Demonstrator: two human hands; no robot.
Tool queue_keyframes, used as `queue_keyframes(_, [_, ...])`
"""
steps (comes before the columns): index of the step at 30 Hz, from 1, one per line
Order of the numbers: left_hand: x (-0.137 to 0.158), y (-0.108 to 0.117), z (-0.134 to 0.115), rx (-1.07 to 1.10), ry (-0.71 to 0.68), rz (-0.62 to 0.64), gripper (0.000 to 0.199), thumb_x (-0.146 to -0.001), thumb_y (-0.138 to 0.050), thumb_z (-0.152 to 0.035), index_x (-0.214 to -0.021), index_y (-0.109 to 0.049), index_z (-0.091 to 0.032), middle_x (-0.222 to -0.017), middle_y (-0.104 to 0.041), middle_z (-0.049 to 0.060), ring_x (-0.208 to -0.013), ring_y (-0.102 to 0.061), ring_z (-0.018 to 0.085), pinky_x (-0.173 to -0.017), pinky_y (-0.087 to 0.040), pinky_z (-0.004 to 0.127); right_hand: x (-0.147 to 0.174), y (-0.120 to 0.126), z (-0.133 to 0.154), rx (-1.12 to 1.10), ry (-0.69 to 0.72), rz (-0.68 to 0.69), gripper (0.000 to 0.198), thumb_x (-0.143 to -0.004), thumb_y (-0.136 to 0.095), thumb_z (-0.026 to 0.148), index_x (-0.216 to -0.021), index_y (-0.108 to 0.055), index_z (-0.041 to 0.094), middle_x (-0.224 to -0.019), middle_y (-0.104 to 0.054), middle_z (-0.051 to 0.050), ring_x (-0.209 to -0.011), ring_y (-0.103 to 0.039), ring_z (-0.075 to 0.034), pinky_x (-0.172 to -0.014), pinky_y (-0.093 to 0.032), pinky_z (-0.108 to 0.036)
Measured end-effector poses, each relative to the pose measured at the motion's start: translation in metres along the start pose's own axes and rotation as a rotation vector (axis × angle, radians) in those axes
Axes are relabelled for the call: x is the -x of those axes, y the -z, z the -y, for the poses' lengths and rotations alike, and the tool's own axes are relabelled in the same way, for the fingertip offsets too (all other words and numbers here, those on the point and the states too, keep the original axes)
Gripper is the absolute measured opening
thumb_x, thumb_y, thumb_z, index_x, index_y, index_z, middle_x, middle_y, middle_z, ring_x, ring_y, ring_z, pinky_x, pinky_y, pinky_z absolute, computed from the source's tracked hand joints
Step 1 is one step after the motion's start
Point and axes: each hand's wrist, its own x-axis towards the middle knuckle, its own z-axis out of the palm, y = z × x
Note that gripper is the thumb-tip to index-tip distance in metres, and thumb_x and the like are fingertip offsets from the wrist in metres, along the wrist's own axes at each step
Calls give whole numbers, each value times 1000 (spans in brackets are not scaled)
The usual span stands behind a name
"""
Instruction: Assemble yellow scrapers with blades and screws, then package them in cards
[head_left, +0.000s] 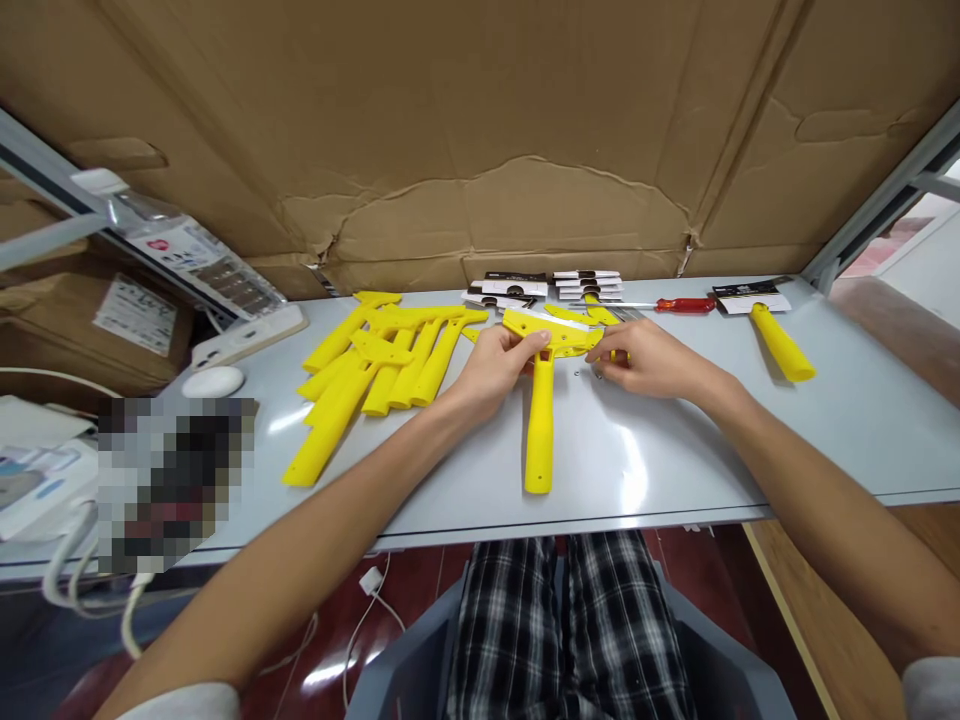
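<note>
A yellow scraper with a T-shaped head stands in front of me, its handle pointing toward my body. My left hand grips the left part of its head, thumb on top. A metal strip shows along the head's far edge. At the head's right end, my right hand has its fingers pinched together; what is between them is hidden. Small screws lie on the table just below those fingers. Behind the right hand are a loose yellow plate and some thin metal strips, partly covered.
Several yellow scraper handles are heaped on the left of the table. Black-and-white packets, a red screwdriver and a packaged scraper lie along the back and right. A power strip and bottle are at left.
</note>
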Motion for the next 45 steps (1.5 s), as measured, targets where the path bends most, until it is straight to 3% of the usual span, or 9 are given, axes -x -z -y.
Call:
queue_keyframes(7, [4,-1,-5,-84,-38,30,40,-78,-82,-52,-62,-69,-18,-63,-62,3,-60,-51,15,-58,-39,29,-4,-20,7,107,-77,-57,29,-98,-60,31,-108,-84,19,-99,-76,-9,-84,-62,-18,-71,-34,-31])
queue_keyframes(12, [8,-3,-9,-122,-43,35,39,-77,-84,-50,-61,-68,-18,-59,-58,1,-57,-47,14,-55,-36,29,-7,-33,14,49,-101,-43,23,-96,-63,26,-103,-83,21,-108,-76,-9,-95,-65,-20,-72,-35,-29])
queue_keyframes(16, [9,-3,-11,-126,-35,40,39,-77,-83,-51,-62,-70,-17,-61,-61,2,-59,-49,14,-56,-38,29,-7,-26,6,66,-111,-83,20,-94,-63,23,-95,-81,16,-100,-75,-10,-88,-62,-19,-71,-35,-31])
queue_keyframes(21, [12,-5,-12,-149,-53,68,38,-80,-79,-51,-66,-71,-16,-68,-68,5,-66,-57,17,-61,-46,28,-4,-8,-3,-66,-114,-398,20,-94,-64,26,-95,-82,16,-97,-72,-10,-82,-60,-18,-77,-44,-33])
queue_keyframes(25, [16,-9,-8,-170,-99,104,36,-83,-75,-49,-70,-70,-16,-70,-69,5,-66,-57,16,-61,-45,28,-3,-1,18,-334,-67,-561,22,-94,-70,37,-97,-83,20,-103,-72,-11,-94,-65,-21,-76,-50,-34])
queue_keyframes(30, [20,-15,-3,-145,-117,167,37,-83,-75,-50,-70,-67,-17,-67,-63,2,-61,-51,13,-58,-41,26,-5,-12,55,-448,1,-559,17,-94,-72,37,-95,-83,24,-111,-73,-8,-109,-66,-24,-96,-55,-41])
queue_keyframes(34, [21,-17,-1,-163,-131,174,40,-85,-74,-49,-65,-62,-17,-61,-54,-1,-57,-44,11,-53,-34,25,-7,-23,64,-448,48,-564,12,-94,-73,30,-92,-83,24,-115,-73,-7,-114,-66,-24,-108,-52,-46])
queue_keyframes(40, [22,-20,-1,-148,-160,198,39,-85,-73,-46,-63,-58,-18,-59,-53,-1,-56,-42,11,-53,-34,25,-9,-27,59,-516,-4,-516,14,-94,-71,31,-93,-83,23,-123,-70,-9,-120,-65,-23,-106,-54,-44])
queue_keyframes(45, [22,-20,2,-225,-161,185,39,-88,-68,-45,-62,-55,-18,-58,-47,-2,-55,-38,10,-51,-28,26,-11,-26,56,-722,-118,-434,17,-87,-78,35,-91,-81,20,-123,-69,-11,-118,-66,-23,-89,-59,-37])
